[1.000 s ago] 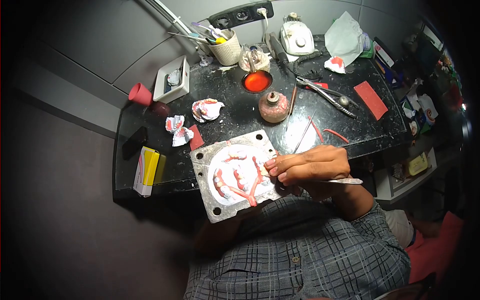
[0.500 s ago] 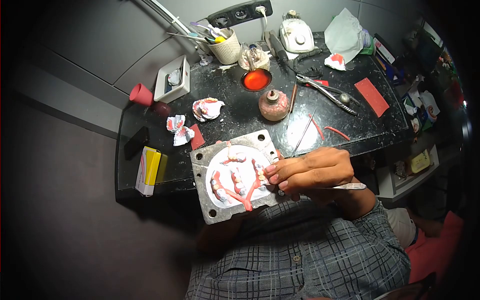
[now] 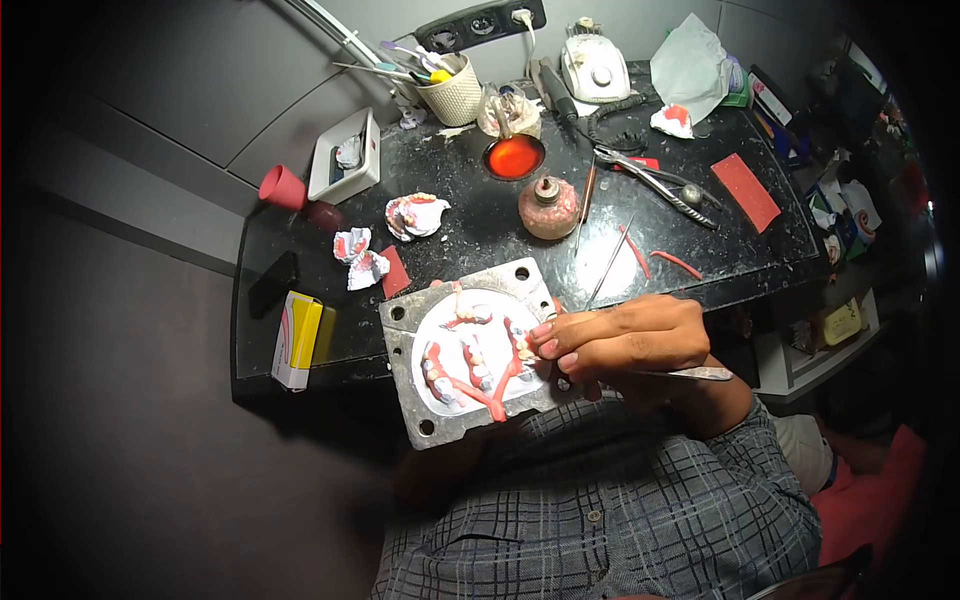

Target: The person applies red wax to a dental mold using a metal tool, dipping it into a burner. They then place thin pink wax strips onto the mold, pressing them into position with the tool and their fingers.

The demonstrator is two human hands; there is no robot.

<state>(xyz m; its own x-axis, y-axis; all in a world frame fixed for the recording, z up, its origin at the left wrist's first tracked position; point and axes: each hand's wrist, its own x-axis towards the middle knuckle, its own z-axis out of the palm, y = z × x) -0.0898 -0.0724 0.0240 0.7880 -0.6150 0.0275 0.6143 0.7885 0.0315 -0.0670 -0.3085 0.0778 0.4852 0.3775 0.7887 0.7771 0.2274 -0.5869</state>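
**Light fingertips, steady flask**

Find the metal flask (image 3: 495, 278) by the near edge of the bench (image 3: 340, 369), open face up towards the camera; inside, see tooth pieces in red wax set in white plaster (image 3: 500, 332). Note the right hand (image 3: 640, 335) over the flask's right side, fingers pressed together, fingertips (image 3: 545, 348) at the rightmost tooth piece (image 3: 523, 350), metal instrument (image 3: 705, 374) gripped beneath; cannot tell its working tip, hidden by the hand. Cannot tell the grip of the left hand, out of sight.

Best, by judgement, to press softly and evenly; rest fingers on the flask's rim for support; load wax and plaster together rather than one tooth alone; steer the instrument clear of the forked wax strand (image 3: 497, 408), probably easy to dent; brace the flask against tipping; lift fingers straight off, without dragging, to spare the tooth's position.
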